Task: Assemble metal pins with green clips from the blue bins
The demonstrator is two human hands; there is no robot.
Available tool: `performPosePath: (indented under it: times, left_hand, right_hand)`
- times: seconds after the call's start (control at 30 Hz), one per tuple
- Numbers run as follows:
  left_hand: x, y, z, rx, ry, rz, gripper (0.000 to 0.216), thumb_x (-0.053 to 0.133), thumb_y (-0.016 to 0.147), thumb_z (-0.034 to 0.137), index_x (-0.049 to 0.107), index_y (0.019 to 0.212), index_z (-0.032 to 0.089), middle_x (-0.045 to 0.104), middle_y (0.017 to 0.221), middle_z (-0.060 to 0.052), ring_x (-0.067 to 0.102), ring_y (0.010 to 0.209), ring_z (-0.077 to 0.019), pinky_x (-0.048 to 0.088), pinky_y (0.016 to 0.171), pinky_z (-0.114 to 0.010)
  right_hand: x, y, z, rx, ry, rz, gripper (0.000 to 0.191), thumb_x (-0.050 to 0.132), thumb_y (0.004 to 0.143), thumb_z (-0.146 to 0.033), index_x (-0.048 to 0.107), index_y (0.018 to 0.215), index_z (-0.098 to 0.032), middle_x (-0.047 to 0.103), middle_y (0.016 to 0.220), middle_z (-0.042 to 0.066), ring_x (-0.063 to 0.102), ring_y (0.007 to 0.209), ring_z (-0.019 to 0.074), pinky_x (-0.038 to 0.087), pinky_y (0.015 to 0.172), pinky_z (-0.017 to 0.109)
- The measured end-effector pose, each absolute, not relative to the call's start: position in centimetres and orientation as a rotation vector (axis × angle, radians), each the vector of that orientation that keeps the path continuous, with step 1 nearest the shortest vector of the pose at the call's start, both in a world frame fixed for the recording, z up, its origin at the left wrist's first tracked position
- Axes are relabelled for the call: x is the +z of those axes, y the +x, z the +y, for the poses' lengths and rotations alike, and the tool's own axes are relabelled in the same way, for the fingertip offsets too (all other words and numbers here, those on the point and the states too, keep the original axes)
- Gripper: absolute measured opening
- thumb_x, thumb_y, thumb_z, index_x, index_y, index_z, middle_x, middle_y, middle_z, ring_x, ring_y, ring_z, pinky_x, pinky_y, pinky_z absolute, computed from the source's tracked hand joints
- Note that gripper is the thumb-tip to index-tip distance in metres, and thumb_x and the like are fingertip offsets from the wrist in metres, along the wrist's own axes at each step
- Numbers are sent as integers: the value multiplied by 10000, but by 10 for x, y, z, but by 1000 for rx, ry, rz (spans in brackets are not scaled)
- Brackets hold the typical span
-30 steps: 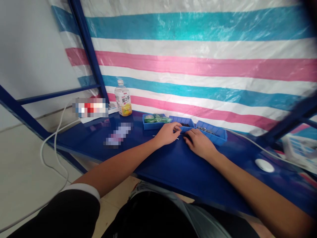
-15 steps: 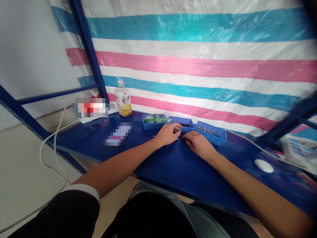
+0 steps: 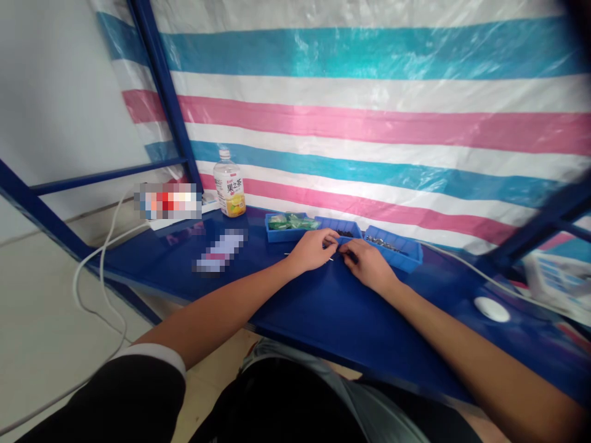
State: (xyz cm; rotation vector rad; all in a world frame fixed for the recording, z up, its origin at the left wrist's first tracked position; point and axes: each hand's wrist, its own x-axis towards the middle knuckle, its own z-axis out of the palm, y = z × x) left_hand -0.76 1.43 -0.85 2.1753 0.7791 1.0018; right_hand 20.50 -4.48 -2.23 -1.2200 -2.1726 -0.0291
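My left hand (image 3: 315,249) is over the blue table, its thumb and fingertips brought together in front of the middle bin (image 3: 351,241), which holds small dark parts. Close beside it, my right hand (image 3: 369,263) has its fingers curled into a pinch. Whatever sits between the fingertips of either hand is too small to make out. A thin pale stick (image 3: 331,259) shows past the underside of my left hand. The left bin (image 3: 281,235) contains green packets (image 3: 293,221). In the right bin (image 3: 409,263) lie small shiny metal parts (image 3: 385,242).
A drink bottle (image 3: 230,187) stands at the back left, with a blurred-out flat object (image 3: 221,249) in front of it. White cables (image 3: 104,258) hang over the left end. A white oval object (image 3: 492,309) lies to the right. Striped sheeting (image 3: 351,129) hangs behind the table.
My right hand has shifted slightly up, its fingertips now nearer my left hand's fingertips. My left hand stays in place.
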Motion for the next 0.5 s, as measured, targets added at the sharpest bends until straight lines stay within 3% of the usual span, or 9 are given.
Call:
performPosePath:
  times: [0.13, 0.3, 0.4, 0.5]
  left_hand:
    - [-6, -8, 13, 1037, 2162, 790, 312, 649, 903, 97, 736, 1198, 144, 820, 1106, -100, 791, 1002, -204, 638, 956, -355]
    - [-3, -8, 11, 1083, 2072, 784, 313, 723, 951, 229, 720, 1246, 127, 815, 1138, -132, 793, 977, -212, 650, 905, -358]
    - [-3, -8, 11, 1042, 2045, 762, 296, 751, 955, 302, 752, 1198, 133, 827, 1108, -129, 799, 959, -216, 651, 924, -373]
    - [-6, -6, 10, 976, 2054, 695, 208, 733, 943, 223, 791, 1126, 145, 840, 1061, -114, 806, 980, -220, 652, 936, -373]
  right_hand:
    - [-17, 204, -49, -34, -1260, -2022, 169, 583, 908, -164, 700, 1014, -223, 760, 987, 92, 710, 899, 273, 592, 870, 454]
    - [-16, 203, -51, 248, -1282, -1676, 149, 666, 875, -268, 683, 1015, -223, 763, 940, 66, 731, 805, 236, 614, 788, 412]
    - [-15, 200, -52, 517, -1203, -1494, 235, 723, 858, -333, 635, 1047, -226, 731, 914, 46, 741, 787, 220, 637, 758, 391]
    - [-12, 195, -55, 677, -1137, -1423, 342, 755, 852, -362, 604, 1132, -240, 683, 878, -5, 726, 711, 186, 647, 710, 364]
